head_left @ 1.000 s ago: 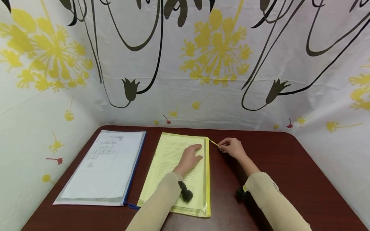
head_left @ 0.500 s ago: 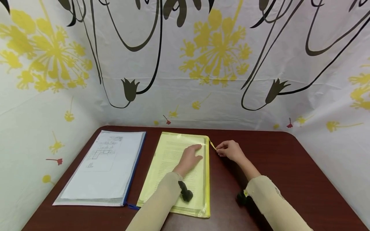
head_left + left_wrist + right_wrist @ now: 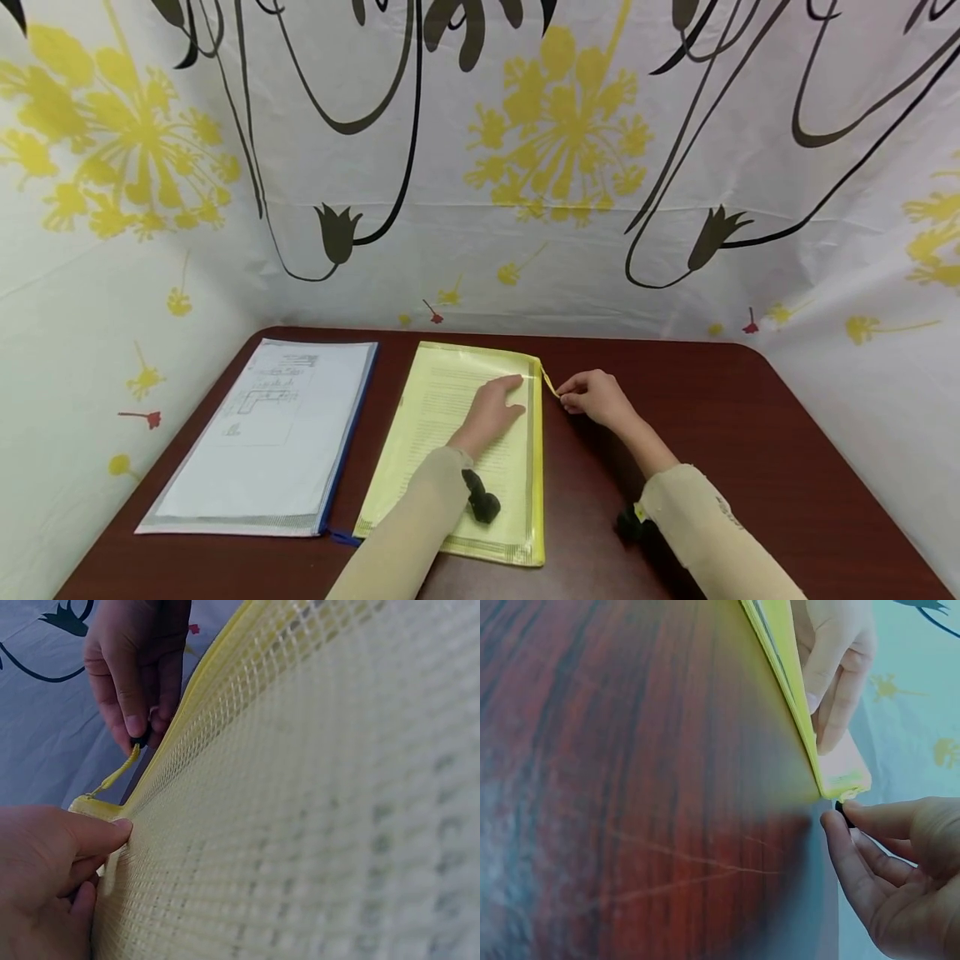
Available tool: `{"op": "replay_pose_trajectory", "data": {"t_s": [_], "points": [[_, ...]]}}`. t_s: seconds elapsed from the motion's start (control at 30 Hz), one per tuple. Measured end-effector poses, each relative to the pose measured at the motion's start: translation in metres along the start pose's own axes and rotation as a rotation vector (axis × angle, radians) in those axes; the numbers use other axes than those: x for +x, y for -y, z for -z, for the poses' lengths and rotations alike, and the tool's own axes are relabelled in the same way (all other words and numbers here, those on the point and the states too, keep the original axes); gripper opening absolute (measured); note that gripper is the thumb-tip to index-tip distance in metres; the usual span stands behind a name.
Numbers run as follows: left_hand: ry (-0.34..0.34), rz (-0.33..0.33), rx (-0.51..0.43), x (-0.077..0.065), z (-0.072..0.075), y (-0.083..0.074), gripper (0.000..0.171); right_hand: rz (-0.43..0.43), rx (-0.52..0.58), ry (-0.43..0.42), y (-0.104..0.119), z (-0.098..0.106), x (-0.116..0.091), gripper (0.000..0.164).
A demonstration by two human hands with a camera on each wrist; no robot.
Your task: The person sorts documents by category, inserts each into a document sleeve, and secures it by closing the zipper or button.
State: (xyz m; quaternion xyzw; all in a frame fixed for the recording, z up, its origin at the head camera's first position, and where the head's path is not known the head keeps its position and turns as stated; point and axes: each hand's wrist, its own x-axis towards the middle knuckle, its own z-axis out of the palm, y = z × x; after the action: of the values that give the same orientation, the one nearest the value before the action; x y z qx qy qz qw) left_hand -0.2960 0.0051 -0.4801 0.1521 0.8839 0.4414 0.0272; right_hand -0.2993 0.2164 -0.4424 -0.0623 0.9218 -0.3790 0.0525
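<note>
A yellow mesh zip folder (image 3: 427,442) with a printed sheet inside lies at the middle of the table. My left hand (image 3: 491,412) rests on its upper right part, fingers extended and thumb apart. Just beyond the folder's far right corner, my right hand (image 3: 600,398) pinches the zipper pull between thumb and fingertips. The left wrist view shows that pull as a dark tab (image 3: 140,740) at the end of a yellow cord (image 3: 114,776), which runs to the folder's corner. In the right wrist view the dark tab (image 3: 844,814) is mostly covered by the fingers.
To the left lies a second zip folder (image 3: 225,479) with a blue edge and white sheets showing a drawing. Its blue cord (image 3: 345,538) reaches the yellow folder's near left corner. The dark red table (image 3: 720,417) meets a patterned cloth wall (image 3: 570,275) at the back.
My right hand has moved slightly toward me and left with the zipper pull, and the yellow cord now slopes down more steeply. My left hand has stayed put.
</note>
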Motion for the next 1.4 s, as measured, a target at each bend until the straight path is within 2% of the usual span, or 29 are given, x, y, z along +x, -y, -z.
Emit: {"op": "replay_pose_trajectory", "data": {"t_s": [0.13,0.47,0.67,0.8,0.93,1.13,1.4], "points": [[0.023,-0.003,0.019,0.003,0.001,-0.001,0.055,0.017,0.0,-0.014,0.0,0.002,0.002,0.014],[0.061,-0.019,0.27,0.015,0.008,-0.01,0.063,0.029,-0.004,-0.051,0.002,-0.003,0.009,0.014],[0.087,-0.032,0.398,0.024,0.01,-0.012,0.059,0.011,0.001,-0.041,0.003,-0.008,0.013,0.014],[0.119,-0.051,0.378,0.028,0.009,-0.007,0.059,0.009,0.007,-0.041,0.003,-0.008,0.014,0.014],[0.144,-0.064,0.291,0.03,0.006,-0.001,0.062,0.004,0.01,-0.041,0.001,-0.006,0.014,0.014],[0.129,-0.071,0.209,0.031,0.003,0.003,0.069,-0.006,0.014,-0.042,-0.003,-0.007,0.011,0.015],[0.098,-0.051,0.158,0.033,0.004,0.002,0.071,0.001,-0.002,-0.066,-0.004,-0.005,0.01,0.015]]}}
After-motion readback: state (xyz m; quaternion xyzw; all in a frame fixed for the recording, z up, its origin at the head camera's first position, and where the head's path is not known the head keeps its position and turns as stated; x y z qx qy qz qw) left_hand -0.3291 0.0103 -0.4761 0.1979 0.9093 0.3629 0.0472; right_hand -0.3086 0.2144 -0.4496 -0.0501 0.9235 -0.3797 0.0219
